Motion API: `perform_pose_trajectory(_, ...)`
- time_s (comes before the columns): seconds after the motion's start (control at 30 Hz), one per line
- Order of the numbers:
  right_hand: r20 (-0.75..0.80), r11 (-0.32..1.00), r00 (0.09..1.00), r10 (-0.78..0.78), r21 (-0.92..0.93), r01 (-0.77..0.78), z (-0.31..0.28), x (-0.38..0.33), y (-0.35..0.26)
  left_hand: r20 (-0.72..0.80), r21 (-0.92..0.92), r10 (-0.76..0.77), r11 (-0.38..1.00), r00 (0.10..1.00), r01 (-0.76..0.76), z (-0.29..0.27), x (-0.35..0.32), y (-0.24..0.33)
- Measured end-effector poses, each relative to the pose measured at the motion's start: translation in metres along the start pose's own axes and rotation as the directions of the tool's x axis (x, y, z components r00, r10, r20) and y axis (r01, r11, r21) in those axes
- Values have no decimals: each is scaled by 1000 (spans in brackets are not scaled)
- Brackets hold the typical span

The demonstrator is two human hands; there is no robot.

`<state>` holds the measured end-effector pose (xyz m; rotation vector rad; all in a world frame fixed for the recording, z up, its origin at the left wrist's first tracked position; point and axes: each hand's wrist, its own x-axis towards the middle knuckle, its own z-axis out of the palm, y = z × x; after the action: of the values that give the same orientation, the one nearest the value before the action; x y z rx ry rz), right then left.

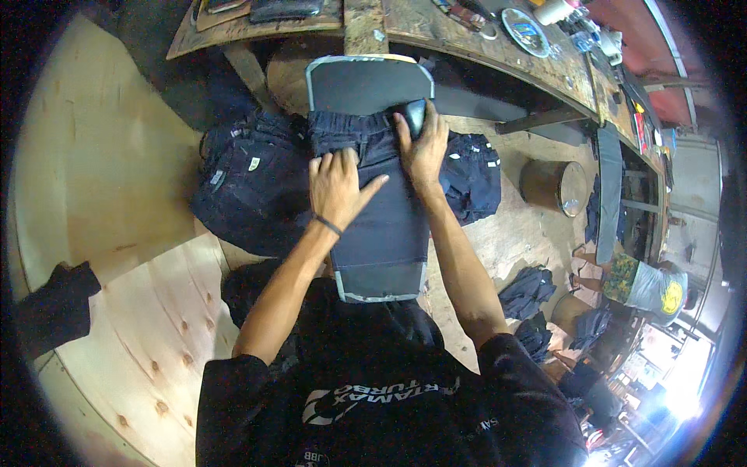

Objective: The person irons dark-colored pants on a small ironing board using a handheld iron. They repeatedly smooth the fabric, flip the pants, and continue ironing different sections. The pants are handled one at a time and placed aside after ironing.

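A dark navy pair of denim trousers is spread over a long padded board with pale, worn edges. My left hand presses on the denim left of its middle, fingers bent down against the cloth and thumb stretched apart. Near the waistband on the right, my right hand has its thumb and fingers around a dark, rounded block with a bluish sheen. What kind of block it is cannot be made out. The fingertips of my left hand are partly hidden.
Dark garments lie piled left and right of the board. A wooden workbench carrying a round dish runs along the far side. A round drum stands right; a plywood panel is left. Another person is far right.
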<state>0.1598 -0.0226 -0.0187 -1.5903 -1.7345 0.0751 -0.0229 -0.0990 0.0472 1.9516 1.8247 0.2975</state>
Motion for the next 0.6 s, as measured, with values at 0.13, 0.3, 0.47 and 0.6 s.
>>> perform_pose_trajectory(0.13,-36,997,999,-7,74,9,-13,-3,-8,415,-1,48,999,908,-53,-22,40,0)
perform_pose_trajectory(0.3,-22,993,998,62,104,-60,2,2,3,571,-406,307,912,762,-63,-19,46,-43)
perform_pose_trajectory(0.47,-46,942,994,101,326,-81,-28,-8,-4,20,-595,140,798,990,-101,-10,27,-48)
perform_pose_trajectory(0.6,111,963,992,52,257,-79,-94,-53,-50,-212,71,73,996,974,-60,8,30,-44)
